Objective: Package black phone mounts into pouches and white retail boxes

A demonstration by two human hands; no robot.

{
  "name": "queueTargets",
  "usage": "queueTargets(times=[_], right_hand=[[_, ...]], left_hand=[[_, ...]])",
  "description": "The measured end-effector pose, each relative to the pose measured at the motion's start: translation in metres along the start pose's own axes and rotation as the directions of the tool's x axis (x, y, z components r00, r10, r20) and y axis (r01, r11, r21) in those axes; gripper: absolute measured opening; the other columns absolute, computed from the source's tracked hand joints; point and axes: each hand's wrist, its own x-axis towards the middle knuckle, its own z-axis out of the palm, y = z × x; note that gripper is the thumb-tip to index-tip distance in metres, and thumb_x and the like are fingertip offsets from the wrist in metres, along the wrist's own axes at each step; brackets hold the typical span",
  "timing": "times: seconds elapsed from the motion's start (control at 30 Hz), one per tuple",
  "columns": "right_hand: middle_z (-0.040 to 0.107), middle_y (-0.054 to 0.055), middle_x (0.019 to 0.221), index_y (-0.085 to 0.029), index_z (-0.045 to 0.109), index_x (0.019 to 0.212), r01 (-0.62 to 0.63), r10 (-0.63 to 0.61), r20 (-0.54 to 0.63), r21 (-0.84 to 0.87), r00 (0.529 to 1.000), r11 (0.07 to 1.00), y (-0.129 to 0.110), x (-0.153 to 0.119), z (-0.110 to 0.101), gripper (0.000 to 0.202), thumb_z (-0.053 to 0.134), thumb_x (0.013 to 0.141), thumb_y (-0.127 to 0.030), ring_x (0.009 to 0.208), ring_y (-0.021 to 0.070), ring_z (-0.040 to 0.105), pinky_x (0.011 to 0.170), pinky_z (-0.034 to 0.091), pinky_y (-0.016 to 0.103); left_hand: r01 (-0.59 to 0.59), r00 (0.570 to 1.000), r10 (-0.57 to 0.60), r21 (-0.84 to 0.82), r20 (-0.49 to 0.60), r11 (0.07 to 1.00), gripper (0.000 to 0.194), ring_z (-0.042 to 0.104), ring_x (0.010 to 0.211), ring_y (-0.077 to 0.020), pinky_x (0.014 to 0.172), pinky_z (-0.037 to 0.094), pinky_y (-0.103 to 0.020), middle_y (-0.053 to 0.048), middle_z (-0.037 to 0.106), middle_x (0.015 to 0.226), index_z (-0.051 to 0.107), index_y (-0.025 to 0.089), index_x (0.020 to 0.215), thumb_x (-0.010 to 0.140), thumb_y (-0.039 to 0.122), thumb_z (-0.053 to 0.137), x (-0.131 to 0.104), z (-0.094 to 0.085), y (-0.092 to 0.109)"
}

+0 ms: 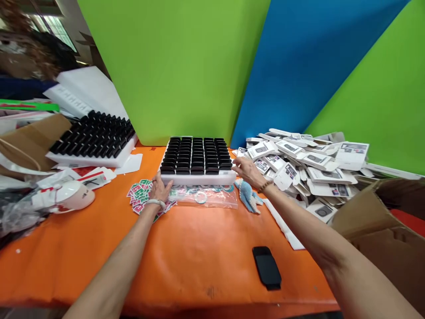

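Observation:
A white foam tray [199, 179] stands on the orange table in front of me, filled with rows of flat black devices [198, 160]. My left hand [160, 189] grips the tray's near left corner, its thumb along the front edge. At the near right corner, my right hand [248, 171] holds the tray's side with bent fingers. Under my left wrist lies a spread of small green and pink printed cards [141, 195]. A clear plastic bag [206, 199] lies flat along the tray's front. Just below my right hand is a crumpled blue cloth [246, 195].
A single black device [267, 267] lies near the table's front. Many white printed boxes [308, 161] are heaped at the right, beside an open cardboard carton [381, 235]. Another filled foam tray [96, 155] and a white cap-like object [71, 196] are at the left. Green and blue panels [186, 66] stand behind.

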Motion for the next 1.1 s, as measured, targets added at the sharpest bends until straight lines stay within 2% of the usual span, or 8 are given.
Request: queueTargets(times=[0.2, 0.37, 0.43, 0.57, 0.7, 0.8, 0.97, 1.1], right_hand=[[0.062, 0.000, 0.063, -0.018, 0.063, 0.065, 0.025, -0.039, 0.085, 0.159, 0.996, 0.987, 0.010, 0.052, 0.017, 0.008, 0.069, 0.069, -0.021, 0.064, 0.0163, 0.056, 0.065, 0.044, 0.028], [0.066, 0.003, 0.085, -0.018, 0.065, 0.091, 0.031, -0.007, -0.068, 0.352, 0.998, 0.936, 0.012, 0.031, -0.045, 0.027, 0.050, 0.086, -0.040, 0.079, 0.0166, 0.060, 0.076, 0.048, 0.032], [0.068, 0.004, 0.084, -0.018, 0.067, 0.087, -0.020, -0.035, 0.099, 0.506, 0.994, 0.862, 0.013, 0.006, -0.067, 0.027, 0.065, 0.077, -0.043, 0.077, 0.0182, 0.061, 0.075, 0.048, 0.034], [0.068, 0.003, 0.076, -0.015, 0.069, 0.081, -0.324, -0.053, 0.620, 0.479, 0.783, 0.815, 0.028, -0.065, -0.061, 0.033, 0.073, 0.068, -0.045, 0.072, 0.0176, 0.060, 0.071, 0.047, 0.033], [0.066, 0.003, 0.072, -0.013, 0.068, 0.078, -0.439, 0.037, 0.734, 0.364, 0.679, 0.822, 0.049, -0.119, -0.020, 0.035, 0.070, 0.068, -0.047, 0.068, 0.0163, 0.058, 0.067, 0.044, 0.030], [0.067, 0.005, 0.078, -0.014, 0.068, 0.082, -0.322, 0.092, 0.678, 0.222, 0.730, 0.920, 0.048, -0.124, -0.009, 0.026, 0.066, 0.071, -0.038, 0.070, 0.0177, 0.058, 0.064, 0.042, 0.029], [0.063, 0.005, 0.071, -0.017, 0.062, 0.071, -0.016, 0.030, 0.266, -0.056, 0.964, 0.998, 0.011, -0.070, -0.010, 0.020, 0.053, 0.084, -0.030, 0.066, 0.0180, 0.056, 0.062, 0.036, 0.029], [0.066, 0.008, 0.089, -0.017, 0.062, 0.087, 0.112, -0.113, 0.019, 0.021, 0.993, 0.993, -0.020, -0.006, 0.018, 0.012, 0.058, 0.083, -0.027, 0.076, 0.0185, 0.058, 0.068, 0.040, 0.028]], left_hand=[[-0.019, 1.000, 0.019, -0.006, -0.022, 1.000, 0.068, 0.051, 0.122, -0.0384, 0.097, 0.044, -0.051, -0.027, 0.042, 0.137, 0.028, 0.012, 0.141, 0.085, 0.038, 0.054, 0.002, 0.005, -0.005], [-0.030, 0.999, 0.030, 0.000, -0.022, 1.000, 0.066, 0.049, 0.124, -0.0379, 0.099, 0.042, -0.051, -0.025, 0.044, 0.136, 0.029, 0.012, 0.141, 0.085, 0.037, 0.053, 0.001, 0.007, -0.004], [-0.024, 0.999, 0.024, -0.003, -0.023, 1.000, 0.068, 0.049, 0.125, -0.0378, 0.100, 0.042, -0.052, -0.025, 0.045, 0.136, 0.028, 0.013, 0.142, 0.084, 0.037, 0.053, 0.001, 0.007, -0.003], [-0.036, 0.999, 0.036, -0.013, -0.017, 0.999, 0.073, 0.048, 0.125, -0.0384, 0.099, 0.042, -0.052, -0.026, 0.045, 0.134, 0.024, 0.011, 0.144, 0.083, 0.037, 0.054, 0.001, 0.006, -0.002], [-0.038, 0.999, 0.038, -0.021, -0.004, 0.999, 0.073, 0.050, 0.122, -0.0390, 0.098, 0.043, -0.053, -0.026, 0.047, 0.132, 0.025, 0.011, 0.143, 0.083, 0.038, 0.055, 0.001, 0.005, -0.002], [-0.040, 0.999, 0.039, -0.032, -0.032, 0.999, 0.069, 0.049, 0.124, -0.0390, 0.099, 0.042, -0.054, -0.025, 0.047, 0.133, 0.031, 0.012, 0.141, 0.082, 0.038, 0.056, 0.002, 0.006, -0.003], [-0.059, 0.997, 0.056, -0.058, -0.053, 0.997, 0.065, 0.048, 0.125, -0.0369, 0.102, 0.040, -0.053, -0.024, 0.047, 0.133, 0.034, 0.012, 0.138, 0.082, 0.037, 0.056, 0.004, 0.010, -0.009], [-0.051, 0.998, 0.049, -0.034, -0.048, 0.998, 0.064, 0.051, 0.123, -0.0370, 0.099, 0.043, -0.052, -0.025, 0.048, 0.132, 0.034, 0.012, 0.138, 0.084, 0.039, 0.055, 0.004, 0.011, -0.012]])
